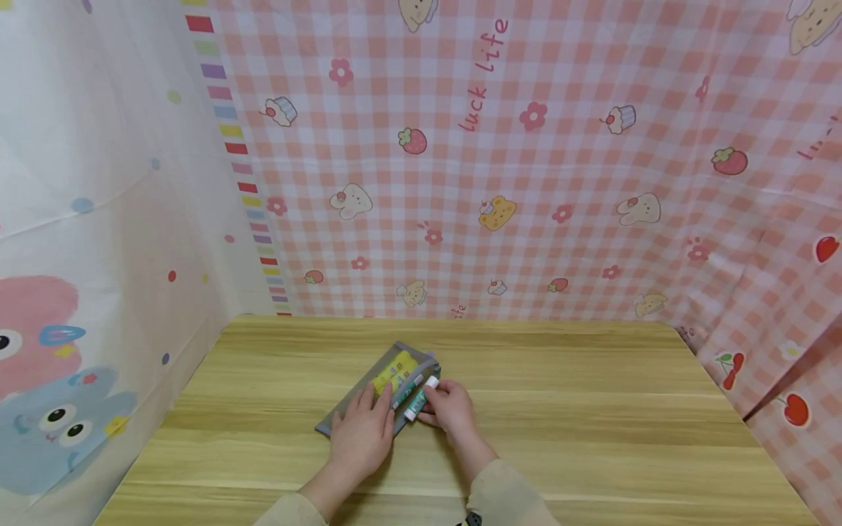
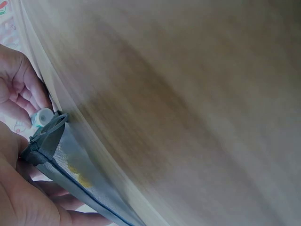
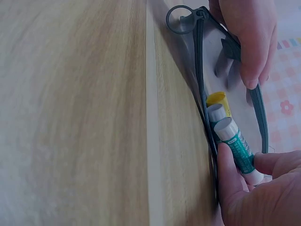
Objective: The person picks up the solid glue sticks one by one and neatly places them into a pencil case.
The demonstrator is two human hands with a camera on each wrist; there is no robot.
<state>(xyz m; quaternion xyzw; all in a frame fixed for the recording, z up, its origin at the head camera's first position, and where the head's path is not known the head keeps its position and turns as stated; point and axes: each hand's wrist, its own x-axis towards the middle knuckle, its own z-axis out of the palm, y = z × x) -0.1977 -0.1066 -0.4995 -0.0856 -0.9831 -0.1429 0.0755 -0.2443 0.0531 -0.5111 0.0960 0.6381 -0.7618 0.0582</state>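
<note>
A grey mesh zipper pouch (image 1: 349,406) lies slantwise on the table, its zipper edge unfastened. My left hand (image 1: 360,432) lies over its near side; in the right wrist view, the thumb holds one zipper edge (image 3: 258,110) away from the other. Between thumb and fingers, my right hand (image 1: 454,410) pinches a green glue stick with white ends (image 3: 239,149) at the pouch's mouth. Beside it, inside the pouch, sits a second green glue stick (image 1: 406,392). Yellow tube-like items (image 1: 395,371) show through the mesh, partly covered by my left fingers.
The wood-grain table (image 1: 592,409) spreads around the pouch. A pink checked cloth (image 1: 460,183) hangs behind it, with a white printed cloth (image 1: 118,219) at the left. A round zipper pull (image 3: 180,20) sticks out at the pouch's end.
</note>
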